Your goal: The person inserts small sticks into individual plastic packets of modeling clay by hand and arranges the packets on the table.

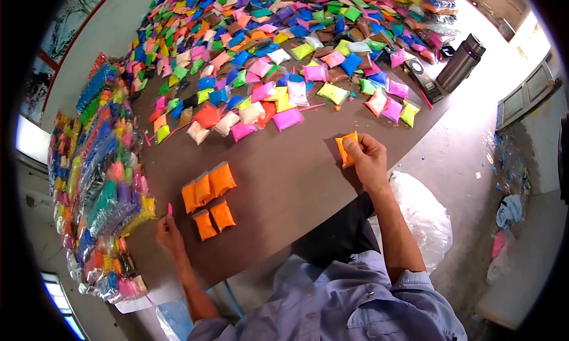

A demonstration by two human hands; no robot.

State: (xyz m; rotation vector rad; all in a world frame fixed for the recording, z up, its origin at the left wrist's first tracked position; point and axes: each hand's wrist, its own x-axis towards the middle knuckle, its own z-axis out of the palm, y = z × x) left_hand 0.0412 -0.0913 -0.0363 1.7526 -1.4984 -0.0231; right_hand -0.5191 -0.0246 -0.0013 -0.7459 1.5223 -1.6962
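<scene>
My right hand pinches a small orange packet between thumb and fingers, just above the brown table. At the left, my left hand is closed on a thin pink stick, whose tip points up; the rest of it is hidden in the fingers. Between my hands lie several orange packets in two short rows, nearer to my left hand. They look like soft clear bags filled with orange material.
A large heap of coloured packets covers the far side. Bundled packets are stacked along the left edge. A steel thermos stands at the right beside a dark device. Below the table's right edge sits a white plastic bag.
</scene>
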